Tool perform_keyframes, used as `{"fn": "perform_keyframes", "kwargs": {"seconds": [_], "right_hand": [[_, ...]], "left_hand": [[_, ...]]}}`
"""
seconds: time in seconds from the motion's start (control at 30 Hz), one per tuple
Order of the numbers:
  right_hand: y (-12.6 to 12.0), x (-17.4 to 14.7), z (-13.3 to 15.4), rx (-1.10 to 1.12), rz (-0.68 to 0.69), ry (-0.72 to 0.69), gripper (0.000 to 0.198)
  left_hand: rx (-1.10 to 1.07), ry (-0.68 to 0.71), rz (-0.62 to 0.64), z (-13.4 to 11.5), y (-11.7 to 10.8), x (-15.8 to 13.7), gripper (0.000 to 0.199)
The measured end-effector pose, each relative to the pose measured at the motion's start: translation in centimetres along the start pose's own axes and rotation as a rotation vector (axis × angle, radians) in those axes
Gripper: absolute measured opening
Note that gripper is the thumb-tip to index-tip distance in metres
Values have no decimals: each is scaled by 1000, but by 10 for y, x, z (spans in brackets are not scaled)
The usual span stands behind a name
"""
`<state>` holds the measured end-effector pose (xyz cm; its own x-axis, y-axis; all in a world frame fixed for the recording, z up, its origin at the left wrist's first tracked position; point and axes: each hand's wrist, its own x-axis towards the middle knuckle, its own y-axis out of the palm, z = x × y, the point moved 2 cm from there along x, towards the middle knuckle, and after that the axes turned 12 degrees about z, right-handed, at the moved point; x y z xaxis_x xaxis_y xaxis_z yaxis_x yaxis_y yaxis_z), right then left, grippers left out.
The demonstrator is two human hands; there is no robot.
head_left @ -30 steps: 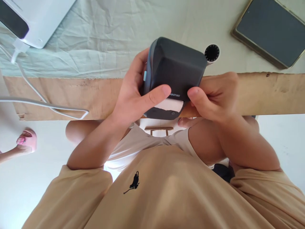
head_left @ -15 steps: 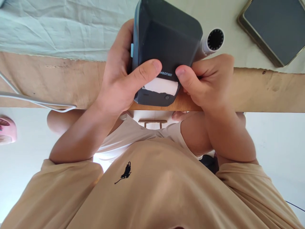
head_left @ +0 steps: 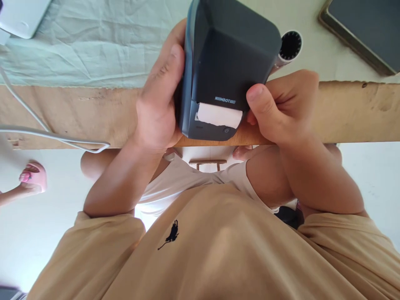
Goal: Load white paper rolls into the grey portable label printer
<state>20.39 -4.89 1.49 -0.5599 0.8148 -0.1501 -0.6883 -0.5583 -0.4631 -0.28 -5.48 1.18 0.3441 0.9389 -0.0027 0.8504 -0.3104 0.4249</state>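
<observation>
A dark label printer (head_left: 236,62) marked NIIMBOT is held tilted over the table's near edge. White label paper (head_left: 219,114) sticks out of its front slot, above a small power button. My left hand (head_left: 164,89) is closed around the printer's left side, thumb along that side and the other fingers hidden beneath. At the lower right corner, my right hand (head_left: 281,104) grips with its thumb on the edge; its curled fingers are partly out of sight. Just beyond the printer's right side lies a white tube (head_left: 290,46) with a dark, ridged open end.
A dark flat device in a case (head_left: 365,31) lies at the right on the pale green cloth (head_left: 115,46). A white cable (head_left: 56,135) crosses the wooden table edge (head_left: 106,104) at left. A silver device (head_left: 23,16) sits top left. Another person's foot in a pink slipper (head_left: 36,177) shows on the floor.
My left thumb has moved off the printer's top onto its left side, uncovering the brand name. The view has shifted left, bringing the silver device into sight.
</observation>
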Motion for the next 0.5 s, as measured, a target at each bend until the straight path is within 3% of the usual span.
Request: {"fn": "perform_keyframes", "kwargs": {"seconds": [0.23, 0.5], "right_hand": [[-1, 1, -2, 2, -19, -116, 99], [-7, 3, 7, 18, 7, -131, 72]], "left_hand": [[30, -21, -53, 3, -8, -4, 28], [-71, -3, -72, 2, -5, -1, 52]]}}
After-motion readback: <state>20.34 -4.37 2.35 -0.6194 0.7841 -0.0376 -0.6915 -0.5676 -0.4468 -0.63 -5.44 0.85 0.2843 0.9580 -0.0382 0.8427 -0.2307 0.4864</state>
